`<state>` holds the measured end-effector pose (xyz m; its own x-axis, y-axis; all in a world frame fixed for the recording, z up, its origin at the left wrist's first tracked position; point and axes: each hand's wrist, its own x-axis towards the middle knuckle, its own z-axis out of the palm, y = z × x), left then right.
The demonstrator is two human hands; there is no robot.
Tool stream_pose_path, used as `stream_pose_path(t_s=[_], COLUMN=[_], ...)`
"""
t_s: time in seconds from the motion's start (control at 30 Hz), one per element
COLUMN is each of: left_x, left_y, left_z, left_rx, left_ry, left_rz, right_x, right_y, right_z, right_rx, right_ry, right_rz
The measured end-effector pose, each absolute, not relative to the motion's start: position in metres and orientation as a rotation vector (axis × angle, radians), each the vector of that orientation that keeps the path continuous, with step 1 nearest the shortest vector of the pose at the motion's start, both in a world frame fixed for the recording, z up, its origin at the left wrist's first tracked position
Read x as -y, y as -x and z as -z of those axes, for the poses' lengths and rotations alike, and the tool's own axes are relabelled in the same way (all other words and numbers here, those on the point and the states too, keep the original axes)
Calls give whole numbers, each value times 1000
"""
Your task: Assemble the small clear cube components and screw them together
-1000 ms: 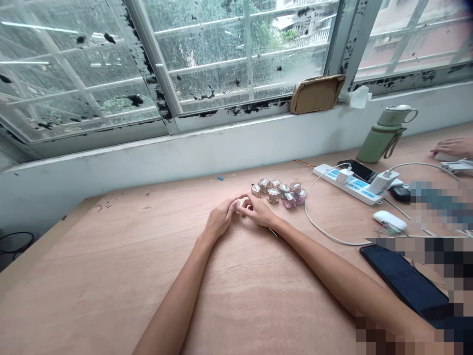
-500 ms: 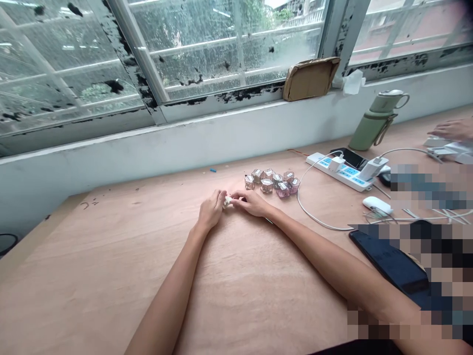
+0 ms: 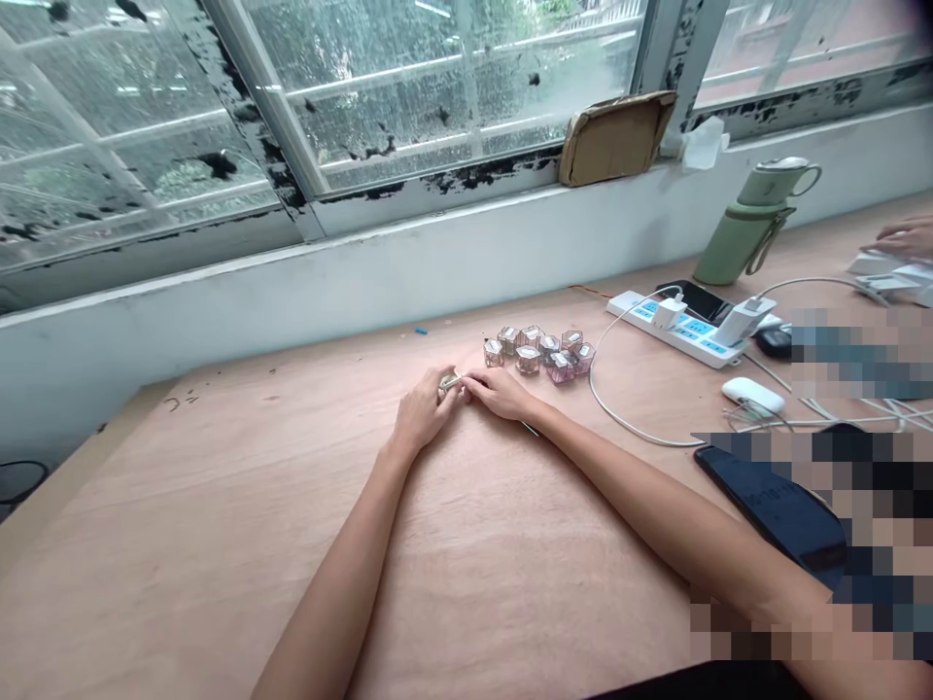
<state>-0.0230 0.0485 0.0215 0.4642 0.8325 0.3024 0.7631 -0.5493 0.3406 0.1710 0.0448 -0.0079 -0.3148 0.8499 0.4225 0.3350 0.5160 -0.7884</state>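
Observation:
My left hand point(image 3: 423, 410) is closed around a small pale cream piece point(image 3: 450, 382), too small to make out its kind. Its upper side shows between thumb and fingers. My right hand point(image 3: 499, 392) comes in from the right with its fingertips pinched at the right end of that piece; what exactly they grip is hidden. Just beyond the right hand stand several small hexagonal clear boxes point(image 3: 528, 360) with white labels, tinted brown and pink. Under the right wrist a thin pale green stick point(image 3: 532, 429) pokes out.
A white power strip point(image 3: 674, 329) with chargers and cables lies to the right, near a green bottle point(image 3: 750, 224). A dark phone point(image 3: 773, 510) rests beside my right forearm. Another person's hand point(image 3: 908, 236) is at the far right. Cardboard point(image 3: 618, 141) leans against the window.
My hands have drawn closer together, and the left hand has turned, so the pale piece now lies slantwise between the fingers. The whole view has shifted slightly.

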Motion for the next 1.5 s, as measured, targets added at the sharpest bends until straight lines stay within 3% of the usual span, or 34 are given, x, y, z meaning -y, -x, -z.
stream_pose_path(t_s=[1.5], left_x=[-47], left_y=[25], left_z=[-19], left_rx=[-1218], left_ry=[-2705], left_rz=[-575], right_x=[-42], right_y=[-170], right_z=[3], right_rx=[1936], right_ry=[1054], right_rz=[-759])
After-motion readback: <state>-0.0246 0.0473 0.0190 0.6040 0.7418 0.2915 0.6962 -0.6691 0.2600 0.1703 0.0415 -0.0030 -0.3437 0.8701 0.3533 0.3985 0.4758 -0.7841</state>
